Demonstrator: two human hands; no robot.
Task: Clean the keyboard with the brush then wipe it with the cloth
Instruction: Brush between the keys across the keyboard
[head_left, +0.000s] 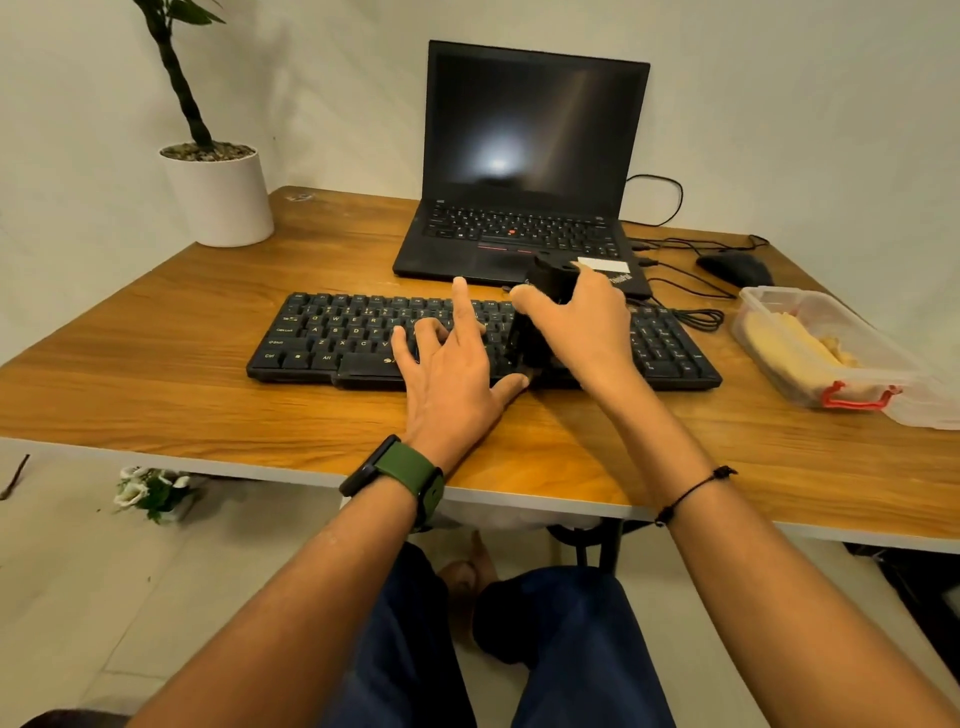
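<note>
The wooden table (208, 332) carries all items. An open black laptop (524, 171) with a dark screen stands at the far edge. A white pot (221, 200) with a plant stands on the far left corner.

The black keyboard (332, 338) lies flat in front of the laptop, its long side parallel to the near table edge. A clear plastic container (826, 353) with a red latch sits just right of the keyboard and holds a yellow cloth (789, 340). A black mouse (735, 267) lies behind the container, with cables running to the laptop.

Both forearms extend forward from the near edge, over the table.

The left hand (452, 374) rests palm down on the centre of the keyboard. Its fingers are spread wide, index finger extended toward the far key rows, thumb lying at the keyboard's near edge. The wrist carries a watch with a green strap (405, 470).

The right hand (587, 327) is over the right-centre of the keyboard, fingers curled round a black brush (545, 312) held against the keys. The brush bristles cannot be made out. The right wrist bears a thin black cord (691, 493).
</note>
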